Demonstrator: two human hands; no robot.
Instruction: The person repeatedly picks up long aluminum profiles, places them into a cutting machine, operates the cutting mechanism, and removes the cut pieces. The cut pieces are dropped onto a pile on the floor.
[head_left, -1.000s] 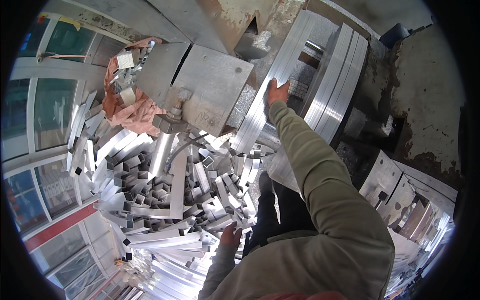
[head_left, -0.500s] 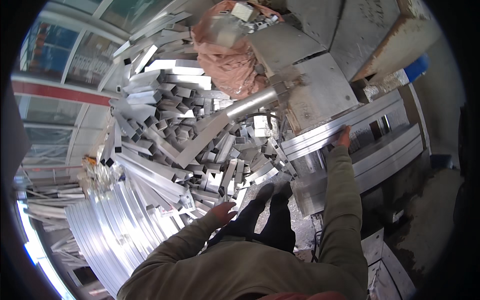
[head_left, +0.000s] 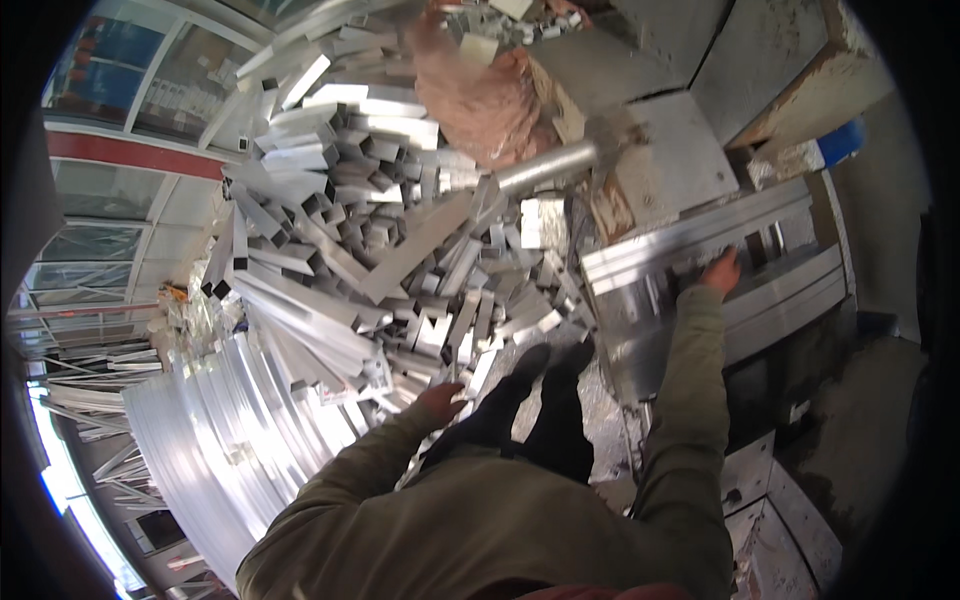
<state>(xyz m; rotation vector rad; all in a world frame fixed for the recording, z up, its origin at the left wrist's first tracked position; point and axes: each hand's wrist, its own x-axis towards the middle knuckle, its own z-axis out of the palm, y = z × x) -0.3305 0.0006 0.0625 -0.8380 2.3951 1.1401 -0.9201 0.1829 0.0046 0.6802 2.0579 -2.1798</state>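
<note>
My left hand (head_left: 440, 402) hangs beside my left thigh with its fingers apart and nothing in it. It is nearest to the front of a heap of cut metal profiles (head_left: 325, 305), mostly square hollow tubes. On the right, my right hand (head_left: 722, 270) is over the middle of a low metal machine bed, between its far ribbed rail (head_left: 660, 248) and its near ribbed rail (head_left: 770, 305). Its fingers are blurred and partly hidden, so I cannot make out whether they grip anything.
A stack of long shiny profiles (head_left: 225, 445) lies at the left. Behind the heap sits a pinkish sack (head_left: 480, 110), near a metal cylinder (head_left: 545, 168) and a pale block (head_left: 543, 223). Grey machine housings (head_left: 680, 155) stand at the far right. Windows line the left.
My right hand has moved right, away from the far rail toward the middle of the machine bed. My left hand stays by my thigh. The view has shifted slightly.
</note>
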